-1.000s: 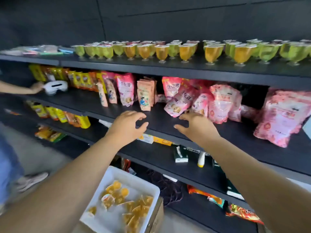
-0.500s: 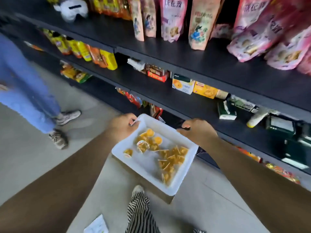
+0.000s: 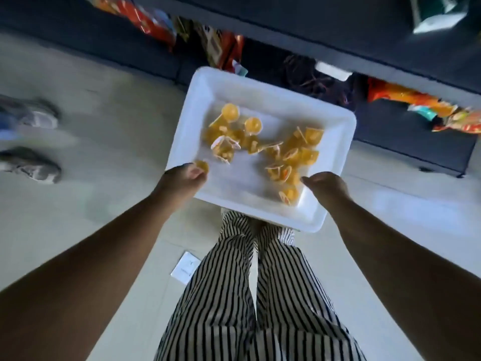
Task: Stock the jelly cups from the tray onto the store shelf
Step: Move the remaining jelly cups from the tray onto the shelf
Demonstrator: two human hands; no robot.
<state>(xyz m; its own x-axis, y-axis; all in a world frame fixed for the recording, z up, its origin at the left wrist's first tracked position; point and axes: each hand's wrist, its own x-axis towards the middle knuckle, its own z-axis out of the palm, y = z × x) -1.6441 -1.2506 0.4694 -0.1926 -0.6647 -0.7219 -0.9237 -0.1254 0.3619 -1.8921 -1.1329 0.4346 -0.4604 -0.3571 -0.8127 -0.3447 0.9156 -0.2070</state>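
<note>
Head: orange jelly cups (image 3: 263, 145) jumbled

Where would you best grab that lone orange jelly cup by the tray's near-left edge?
Probably around its round body, pinched from above. That jelly cup lies apart from the heap in the white tray, so fingers have room around it. The left hand is already at it; whether it grips yet is blurred.

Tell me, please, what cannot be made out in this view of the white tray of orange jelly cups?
- Head view: the left hand covers part of the single orange jelly cup; its grip is unclear.
- The right hand hides its own fingertips.
- Motion blur prevents counting the heaped orange jelly cups in the white rectangular tray.
- The dark store shelf is cut off by the top edge.
</note>
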